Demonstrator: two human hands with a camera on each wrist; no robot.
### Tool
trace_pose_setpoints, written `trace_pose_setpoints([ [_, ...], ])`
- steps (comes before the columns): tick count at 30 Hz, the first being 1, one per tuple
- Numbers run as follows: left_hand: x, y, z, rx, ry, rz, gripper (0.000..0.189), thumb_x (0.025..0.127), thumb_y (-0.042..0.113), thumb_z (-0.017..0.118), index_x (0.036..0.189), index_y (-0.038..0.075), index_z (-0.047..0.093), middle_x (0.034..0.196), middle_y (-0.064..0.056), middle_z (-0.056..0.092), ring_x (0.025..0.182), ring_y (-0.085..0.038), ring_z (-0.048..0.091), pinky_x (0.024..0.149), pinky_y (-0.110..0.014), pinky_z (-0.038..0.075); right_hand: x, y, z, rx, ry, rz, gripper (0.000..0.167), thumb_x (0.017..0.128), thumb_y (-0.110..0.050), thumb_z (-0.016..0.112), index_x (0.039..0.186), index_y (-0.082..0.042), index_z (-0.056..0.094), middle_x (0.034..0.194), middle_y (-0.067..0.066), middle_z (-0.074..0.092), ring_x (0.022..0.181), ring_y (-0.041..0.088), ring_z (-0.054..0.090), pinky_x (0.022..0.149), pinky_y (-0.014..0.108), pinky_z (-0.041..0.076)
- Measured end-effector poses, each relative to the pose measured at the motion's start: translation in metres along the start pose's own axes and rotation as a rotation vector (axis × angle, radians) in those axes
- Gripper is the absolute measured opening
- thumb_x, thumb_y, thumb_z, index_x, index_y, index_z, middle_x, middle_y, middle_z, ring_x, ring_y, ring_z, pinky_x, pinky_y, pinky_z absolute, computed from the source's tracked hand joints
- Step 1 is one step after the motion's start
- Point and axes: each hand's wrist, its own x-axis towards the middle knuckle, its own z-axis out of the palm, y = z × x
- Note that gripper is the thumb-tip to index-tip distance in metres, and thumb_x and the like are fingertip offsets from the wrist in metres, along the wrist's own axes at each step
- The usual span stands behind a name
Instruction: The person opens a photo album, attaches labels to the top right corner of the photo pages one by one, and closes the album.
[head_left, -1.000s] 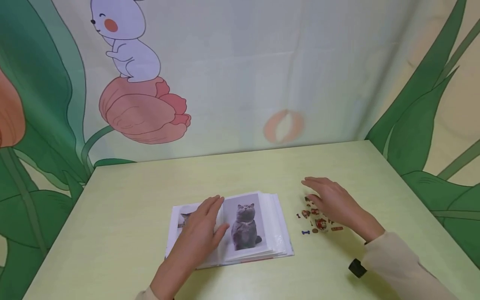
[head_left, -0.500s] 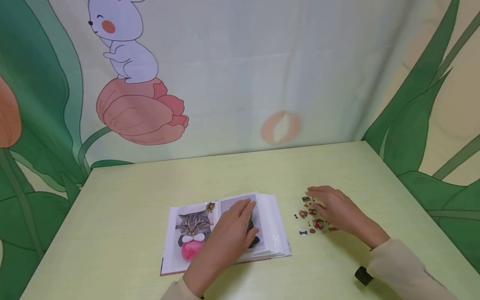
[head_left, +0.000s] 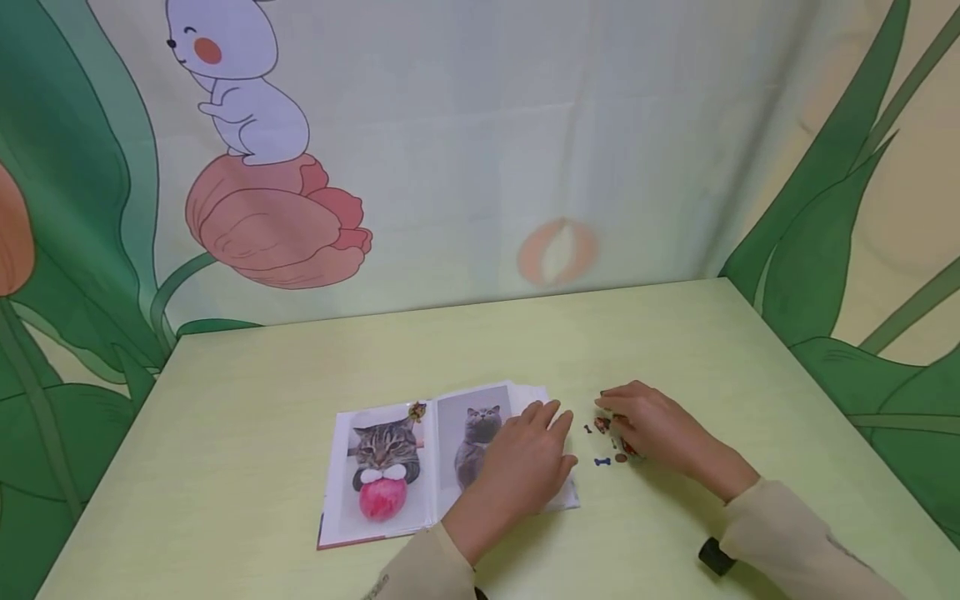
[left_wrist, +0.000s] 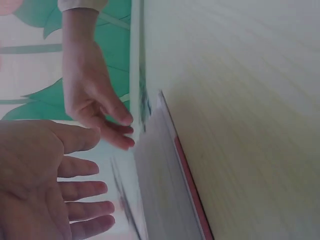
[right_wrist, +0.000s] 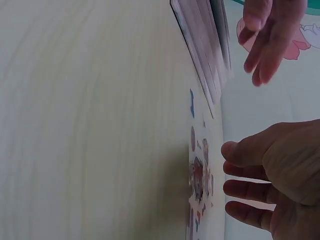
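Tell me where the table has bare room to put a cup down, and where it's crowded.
One bare patch of table lies between its left edge and the photo album; another runs from behind the album to the curtain. Crowded: the album's right page, with the left hand over it, and the stickers beside it, partly hidden by the right hand.

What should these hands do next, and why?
Probably lower the right hand and pinch one of the stickers: it hovers above them, seemingly empty. The left hand is open over the album, whose left page already bears a small sticker-like figure.
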Motion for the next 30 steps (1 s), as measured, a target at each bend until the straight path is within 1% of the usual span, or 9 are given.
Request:
trace_pose_setpoints([
  [4, 0.009, 0.007, 0.004, 0.009, -0.048, -0.027, 0.055, 0.099, 0.039, 0.070, 0.144, 0.008, 0.060, 0.148, -0.009, 0.057, 0.137, -0.027, 0.053, 0.106, -0.039, 0.049, 0.002, 0.000, 0.004, -0.029, -0.002, -0.029, 0.028, 0.092, 0.000, 0.074, 0.120, 0.001, 0.074, 0.121, 0.014, 0.070, 0.116, 0.032, 0.063, 0.097, 0.047, 0.055],
  [8, 0.017, 0.014, 0.007, 0.014, -0.105, -0.045, 0.055, 0.100, 0.040, 0.069, 0.144, 0.009, 0.060, 0.149, -0.009, 0.057, 0.139, -0.026, 0.051, 0.106, -0.039, 0.049, 0.002, -0.001, 0.008, -0.048, -0.003, -0.052, 0.026, 0.090, -0.001, 0.077, 0.116, 0.001, 0.075, 0.112, 0.010, 0.070, 0.107, 0.027, 0.062, 0.091, 0.042, 0.056],
  [12, 0.023, 0.018, 0.013, 0.014, -0.140, -0.054, 0.054, 0.100, 0.041, 0.069, 0.143, 0.009, 0.061, 0.147, -0.008, 0.058, 0.137, -0.026, 0.051, 0.105, -0.038, 0.049, 0.002, -0.003, 0.009, -0.063, 0.010, -0.068, 0.025, 0.089, 0.000, 0.079, 0.114, 0.000, 0.076, 0.105, 0.007, 0.068, 0.099, 0.023, 0.060, 0.085, 0.039, 0.056],
  [18, 0.031, 0.023, 0.020, 0.030, -0.180, -0.059, 0.055, 0.099, 0.041, 0.069, 0.142, 0.007, 0.061, 0.148, -0.009, 0.055, 0.137, -0.026, 0.050, 0.105, -0.035, 0.048, 0.003, -0.005, 0.010, -0.057, 0.008, -0.088, 0.022, 0.088, 0.003, 0.078, 0.110, -0.001, 0.075, 0.100, 0.005, 0.065, 0.094, 0.022, 0.057, 0.080, 0.037, 0.055],
  [23, 0.036, 0.026, 0.023, 0.046, -0.188, -0.064, 0.055, 0.099, 0.042, 0.069, 0.140, 0.006, 0.062, 0.145, -0.009, 0.056, 0.134, -0.027, 0.051, 0.102, -0.034, 0.049, 0.004, -0.004, 0.013, -0.078, -0.009, -0.098, 0.015, 0.088, 0.003, 0.078, 0.099, -0.006, 0.073, 0.093, 0.002, 0.059, 0.089, 0.020, 0.053, 0.076, 0.035, 0.052],
  [27, 0.039, 0.027, 0.026, 0.061, -0.199, -0.066, 0.056, 0.098, 0.044, 0.069, 0.140, 0.007, 0.062, 0.143, -0.007, 0.057, 0.132, -0.027, 0.052, 0.100, -0.033, 0.049, 0.005, -0.005, 0.013, -0.095, -0.025, -0.089, 0.013, 0.088, 0.002, 0.078, 0.099, -0.005, 0.074, 0.092, 0.001, 0.057, 0.088, 0.020, 0.053, 0.075, 0.034, 0.051],
  [28, 0.039, 0.027, 0.026, 0.069, -0.205, -0.064, 0.056, 0.099, 0.045, 0.069, 0.140, 0.008, 0.062, 0.143, -0.006, 0.057, 0.131, -0.026, 0.053, 0.099, -0.033, 0.049, 0.005, -0.005, 0.013, -0.091, -0.028, -0.087, 0.012, 0.089, 0.002, 0.078, 0.099, -0.004, 0.074, 0.092, 0.000, 0.057, 0.088, 0.020, 0.053, 0.075, 0.034, 0.051],
  [30, 0.040, 0.028, 0.027, 0.087, -0.210, -0.056, 0.053, 0.099, 0.046, 0.068, 0.137, 0.010, 0.065, 0.137, -0.004, 0.059, 0.123, -0.025, 0.055, 0.094, -0.032, 0.050, 0.005, -0.005, 0.012, -0.085, -0.033, -0.082, 0.012, 0.088, 0.002, 0.078, 0.098, -0.004, 0.074, 0.092, 0.000, 0.057, 0.088, 0.020, 0.053, 0.075, 0.034, 0.051],
])
